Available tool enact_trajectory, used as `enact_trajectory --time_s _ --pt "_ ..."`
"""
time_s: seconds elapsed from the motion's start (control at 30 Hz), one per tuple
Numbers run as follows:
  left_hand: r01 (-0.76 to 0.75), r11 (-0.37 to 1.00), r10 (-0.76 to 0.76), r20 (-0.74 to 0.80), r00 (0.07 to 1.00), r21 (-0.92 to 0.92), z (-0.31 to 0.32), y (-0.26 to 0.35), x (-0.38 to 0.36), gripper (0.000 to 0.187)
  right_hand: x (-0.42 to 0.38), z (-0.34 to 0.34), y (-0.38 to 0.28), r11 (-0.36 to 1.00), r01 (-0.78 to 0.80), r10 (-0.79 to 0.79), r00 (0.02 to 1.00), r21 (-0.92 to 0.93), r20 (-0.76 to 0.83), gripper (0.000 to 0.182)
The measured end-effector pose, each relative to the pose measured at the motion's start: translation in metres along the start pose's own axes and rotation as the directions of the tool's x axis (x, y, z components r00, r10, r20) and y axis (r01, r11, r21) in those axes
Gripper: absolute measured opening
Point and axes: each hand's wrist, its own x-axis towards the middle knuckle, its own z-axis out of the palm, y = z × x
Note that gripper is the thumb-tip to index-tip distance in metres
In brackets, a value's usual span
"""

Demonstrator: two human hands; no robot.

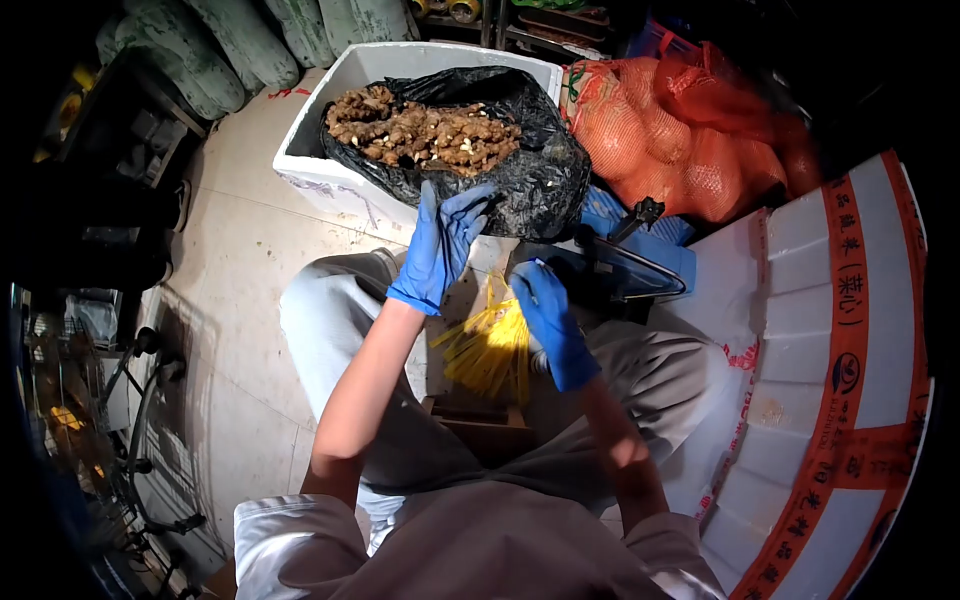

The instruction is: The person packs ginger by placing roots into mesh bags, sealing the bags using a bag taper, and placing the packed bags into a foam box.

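My left hand (440, 248), in a blue glove, is held palm up with its fingers apart and nothing in them. It is just in front of a black plastic bag (550, 180) holding knobbly brown ginger roots (425, 135). My right hand (545, 312), also gloved in blue, has curled fingers beside the top of a bunch of yellow strips (495, 350). A small pale spot shows at its fingertips; what they grip is too small to make out. The yellow strips fan out between my knees.
The bag sits in a white foam box (300, 135). Red mesh sacks (660, 140) stand behind on the right, near a blue scale-like object (650, 260). White foam boxes with red tape (800, 390) line the right side. Long green gourds (240, 40) lie at back left.
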Motion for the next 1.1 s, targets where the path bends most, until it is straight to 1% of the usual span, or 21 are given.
enact_trajectory --time_s 0.07,0.13,0.17,0.27,0.3,0.4,0.43,0.47,0.5,0.53,0.57,0.6,0.63,0.67,0.7,0.83,0.87,0.93,0.97,1.0,1.1 --pt "0.035 0.997 -0.043 -0.116 0.992 -0.069 -0.040 -0.013 -0.001 0.049 -0.031 0.004 0.078 0.986 -0.110 0.104 0.993 -0.124 -0.055 0.010" --pt "0.073 0.981 -0.114 -0.229 0.967 -0.182 -0.085 -0.035 -0.008 0.031 -0.065 0.001 0.126 0.863 -0.477 0.485 0.875 -0.166 0.005 0.013" --pt "0.088 0.986 -0.130 -0.318 0.939 -0.143 -0.095 -0.046 -0.011 0.025 -0.081 0.003 0.162 0.787 -0.603 0.613 0.788 -0.128 0.059 0.013" --pt "0.169 0.984 -0.181 -0.292 0.939 -0.063 -0.117 -0.066 -0.021 0.023 -0.112 0.014 0.215 0.752 -0.657 0.655 0.753 -0.045 -0.061 0.013" --pt "0.209 0.977 -0.214 -0.341 0.915 -0.051 -0.114 -0.067 -0.021 0.023 -0.113 0.014 0.231 0.742 -0.589 0.599 0.797 -0.321 -0.077 0.011" --pt "0.235 0.969 -0.243 -0.426 0.871 -0.071 -0.111 -0.072 -0.026 0.023 -0.131 0.034 0.318 0.716 -0.611 0.626 0.776 -0.338 -0.078 0.016" --pt "0.258 0.962 -0.272 -0.313 0.910 -0.085 -0.117 -0.072 -0.028 0.024 -0.123 0.041 0.331 0.678 -0.692 0.711 0.703 -0.248 -0.016 0.019" --pt "0.263 0.961 -0.276 -0.324 0.905 -0.085 -0.121 -0.076 -0.029 0.024 -0.115 0.048 0.343 0.673 -0.698 0.718 0.696 -0.243 -0.009 0.019" --pt "0.274 0.959 -0.284 -0.339 0.897 -0.078 -0.119 -0.078 -0.031 0.024 -0.112 0.056 0.358 0.618 -0.744 0.759 0.649 -0.256 -0.054 0.018" --pt "0.285 0.956 -0.292 -0.353 0.889 -0.072 -0.112 -0.079 -0.032 0.024 -0.112 0.066 0.379 0.648 -0.739 0.715 0.674 -0.182 -0.185 0.019" --pt "0.264 0.964 -0.232 -0.393 0.890 0.028 -0.103 -0.083 -0.033 0.023 -0.111 0.077 0.398 0.689 -0.715 0.658 0.685 -0.118 -0.314 0.020" --pt "0.333 0.942 -0.329 -0.338 0.882 -0.047 -0.098 -0.082 -0.028 0.026 -0.101 0.075 0.396 0.682 -0.723 0.669 0.677 -0.111 -0.306 0.020" --pt "0.321 0.931 -0.353 -0.209 0.912 -0.172 -0.100 -0.086 -0.025 0.029 -0.080 0.064 0.377 0.636 -0.622 0.606 0.769 -0.457 -0.202 0.023" --pt "0.321 0.900 -0.357 -0.078 0.931 -0.294 -0.101 -0.092 -0.021 0.031 -0.063 0.057 0.362 0.530 -0.421 0.566 0.822 -0.736 -0.062 0.026" --pt "0.370 0.927 -0.364 -0.368 0.856 -0.057 -0.072 -0.083 -0.018 0.037 -0.059 0.050 0.360 0.601 -0.384 0.546 0.838 -0.701 0.010 0.030" --pt "0.371 0.928 -0.324 -0.407 0.854 0.039 -0.047 -0.082 -0.014 0.037 -0.048 0.054 0.376 0.586 -0.509 0.634 0.773 -0.630 -0.036 0.034" --pt "0.381 0.923 -0.327 -0.422 0.845 0.048 -0.045 -0.083 -0.015 0.037 -0.045 0.053 0.381 0.570 -0.536 0.735 0.672 -0.623 0.094 0.039" --pt "0.390 0.919 -0.328 -0.438 0.837 0.058 -0.045 -0.084 -0.016 0.037 -0.052 0.054 0.398 0.552 -0.560 0.806 0.548 -0.618 0.223 0.048" --pt "0.389 0.919 -0.330 -0.429 0.841 0.056 -0.045 -0.084 -0.017 0.038 -0.059 0.058 0.407 0.720 -0.573 0.657 0.745 -0.392 0.116 0.046" --pt "0.388 0.920 -0.331 -0.422 0.844 0.055 -0.046 -0.085 -0.018 0.038 -0.071 0.064 0.422 0.856 -0.492 0.490 0.870 -0.159 -0.052 0.044" --pt "0.392 0.918 -0.336 -0.399 0.853 0.065 -0.052 -0.086 -0.019 0.036 -0.090 0.075 0.453 0.849 -0.461 0.479 0.878 -0.258 0.011 0.041"
